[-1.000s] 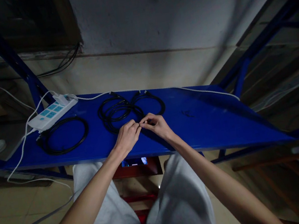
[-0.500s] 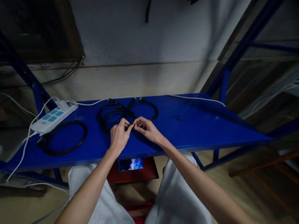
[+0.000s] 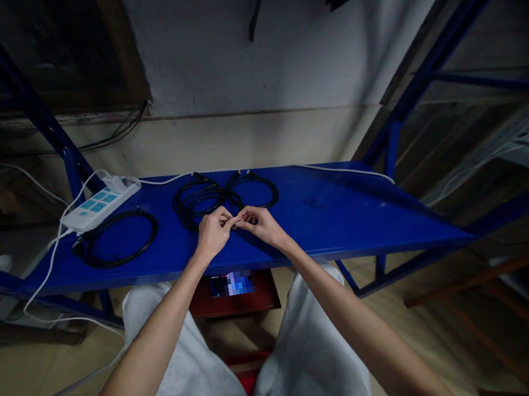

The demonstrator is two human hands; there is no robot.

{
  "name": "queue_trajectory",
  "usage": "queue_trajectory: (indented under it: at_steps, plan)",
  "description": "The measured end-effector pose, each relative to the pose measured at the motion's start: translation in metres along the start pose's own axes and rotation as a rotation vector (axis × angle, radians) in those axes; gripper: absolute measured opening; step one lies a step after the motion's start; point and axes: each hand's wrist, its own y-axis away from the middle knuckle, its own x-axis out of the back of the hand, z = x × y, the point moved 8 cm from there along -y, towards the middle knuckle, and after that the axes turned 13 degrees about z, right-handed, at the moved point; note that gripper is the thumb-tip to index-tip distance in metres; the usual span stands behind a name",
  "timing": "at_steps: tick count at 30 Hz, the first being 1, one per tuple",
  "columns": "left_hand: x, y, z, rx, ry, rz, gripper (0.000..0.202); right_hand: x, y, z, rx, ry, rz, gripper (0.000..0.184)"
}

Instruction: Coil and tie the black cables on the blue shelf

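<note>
My left hand (image 3: 215,229) and my right hand (image 3: 257,222) meet above the blue shelf board (image 3: 348,211), fingertips pinched together. Between them is a short dark piece of black cable, mostly covered by the fingers. Just behind the hands lie coiled black cables (image 3: 198,196), overlapping loops that reach the left fingers. Another black loop (image 3: 267,184) sits behind my right hand. Farther left, apart from both hands, is a separate coil of black cable (image 3: 125,256) lying flat.
A white power strip (image 3: 88,218) with a plug in it stands at the board's left end, its white cord hanging over the edge. A thin white cable (image 3: 341,169) runs along the back. Below the front edge, a lit phone (image 3: 231,284) rests on a dark red stool (image 3: 266,299).
Both hands stay together in nearly the same place, with slight finger movement. The dark piece between them shows less now. The whole view has shifted a little.
</note>
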Motion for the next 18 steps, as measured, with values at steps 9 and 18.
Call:
queue_trajectory:
  at_steps: [9, 18]
  plan:
    - [-0.005, 0.001, -0.011, 0.116, 0.138, -0.008, 0.023, 0.000, 0.003, -0.002, 0.022, 0.034, 0.022, 0.020]
    - [-0.005, 0.001, -0.007, 0.043, 0.052, -0.033, 0.024, 0.001, 0.007, -0.001, 0.103, 0.146, 0.048, 0.010]
